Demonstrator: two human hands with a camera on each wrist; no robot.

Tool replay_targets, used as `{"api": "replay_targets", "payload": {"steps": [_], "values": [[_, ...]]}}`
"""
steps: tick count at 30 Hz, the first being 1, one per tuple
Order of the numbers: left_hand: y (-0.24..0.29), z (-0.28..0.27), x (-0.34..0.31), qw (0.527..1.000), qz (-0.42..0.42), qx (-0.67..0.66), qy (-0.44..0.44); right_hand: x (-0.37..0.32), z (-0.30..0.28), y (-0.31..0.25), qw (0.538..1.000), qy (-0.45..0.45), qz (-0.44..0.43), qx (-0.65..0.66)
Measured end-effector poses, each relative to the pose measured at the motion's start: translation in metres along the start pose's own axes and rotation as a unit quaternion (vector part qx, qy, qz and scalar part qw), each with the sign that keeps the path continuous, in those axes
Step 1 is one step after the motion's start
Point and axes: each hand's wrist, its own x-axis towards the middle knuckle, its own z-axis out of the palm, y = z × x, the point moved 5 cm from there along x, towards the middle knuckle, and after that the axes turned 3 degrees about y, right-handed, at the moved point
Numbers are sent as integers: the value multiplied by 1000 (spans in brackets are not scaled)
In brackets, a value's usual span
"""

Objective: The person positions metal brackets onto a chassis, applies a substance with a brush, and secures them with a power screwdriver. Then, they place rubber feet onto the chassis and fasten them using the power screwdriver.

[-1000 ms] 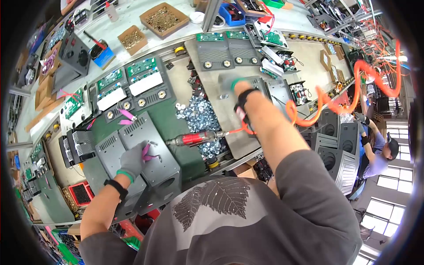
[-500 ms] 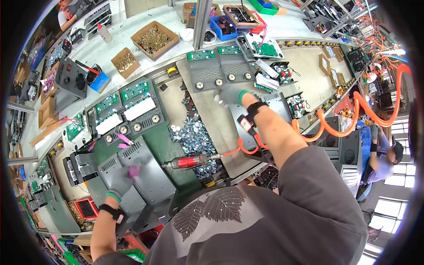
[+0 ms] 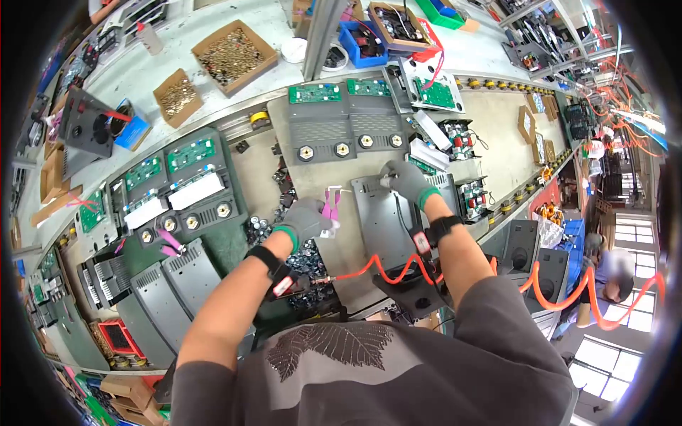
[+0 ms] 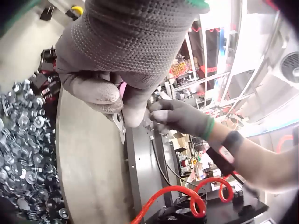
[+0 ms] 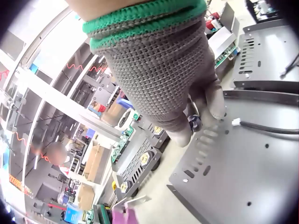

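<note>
My gloved left hand (image 3: pixel 304 219) pinches a small metal plate (image 4: pixel 119 123) with a purple strip (image 3: pixel 331 207) on it. It hangs just left of a dark slotted metal panel (image 3: pixel 383 224). At that panel's upper end, my gloved right hand (image 3: pixel 412 183) pinches a small dark shiny part (image 5: pixel 194 122) between thumb and fingers, close over the slots. A black cable (image 5: pixel 268 128) with a white plug lies on the panel. Below my left hand is a heap of screws with washers (image 4: pixel 23 154).
An orange coiled air hose (image 3: pixel 398 266) crosses in front of the panel. Board-fitted panels (image 3: pixel 344 121) lie behind it, others (image 3: pixel 177 192) at left. Dark bent panels (image 3: pixel 192 273) sit front left. Boxes of small brass-coloured parts (image 3: pixel 234 57) stand on the back shelf.
My left hand has left the panels at left and come right across the screw heap, bringing a purple strip along. My right hand has settled at the right panel's upper end.
</note>
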Motion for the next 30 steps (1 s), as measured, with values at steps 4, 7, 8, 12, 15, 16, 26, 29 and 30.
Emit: {"api": "replay_targets", "payload": {"steps": [4,7,8,12,15,16,26,29,30], "values": [[-1,10,33,996,-43,31,67,-30,9,-8,995,-77,-62,12],[8,-3,30,990,4,122,68,-27,7,-5,992,-81,-31,95],[11,-8,28,983,22,169,74,-24,6,-1,975,-80,18,205],[48,-50,0,972,112,71,192,-1,-26,11,893,-25,23,449],[82,-80,4,972,108,-16,208,22,-58,12,886,58,19,460],[89,-87,10,972,105,-18,208,29,-66,11,895,62,12,442],[130,-89,82,902,-30,-426,-67,59,-117,3,892,154,-17,424],[141,-100,94,858,44,-479,-181,63,-125,12,902,163,-33,397],[149,-101,95,833,71,-495,-239,62,-126,13,903,165,-31,396]]}}
